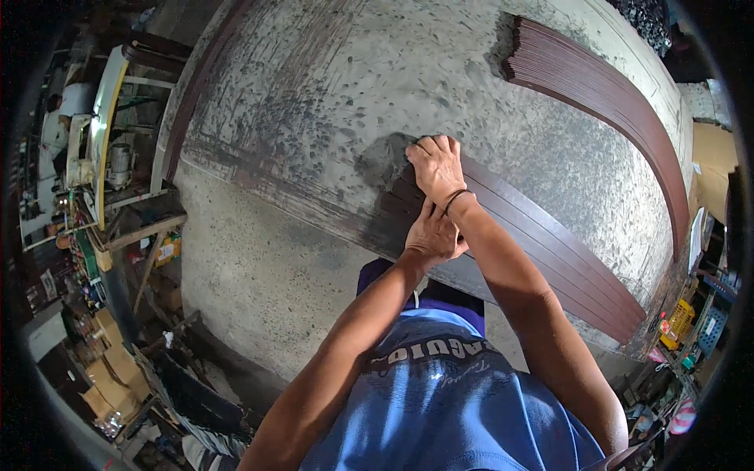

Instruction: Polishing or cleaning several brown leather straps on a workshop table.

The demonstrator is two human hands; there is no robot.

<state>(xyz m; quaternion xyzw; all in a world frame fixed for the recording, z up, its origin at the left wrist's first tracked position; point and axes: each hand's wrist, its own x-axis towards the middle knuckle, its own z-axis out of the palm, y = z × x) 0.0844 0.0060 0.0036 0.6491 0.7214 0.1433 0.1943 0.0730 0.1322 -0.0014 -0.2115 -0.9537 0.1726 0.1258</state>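
Blue shirt [448, 408] sits nearest the camera, with two bare forearms reaching past it. The right hand [437, 166], a dark band [455, 201] at its wrist, curls its fingers down near the left end of some brown strips [542, 243]. These lie side by side along the near edge of the scuffed grey surface [393, 78]. The left hand [433, 234] is close under that wrist — whether either is clamped on a strip, I cannot tell. Farther off lies a brown bundle [605, 90].
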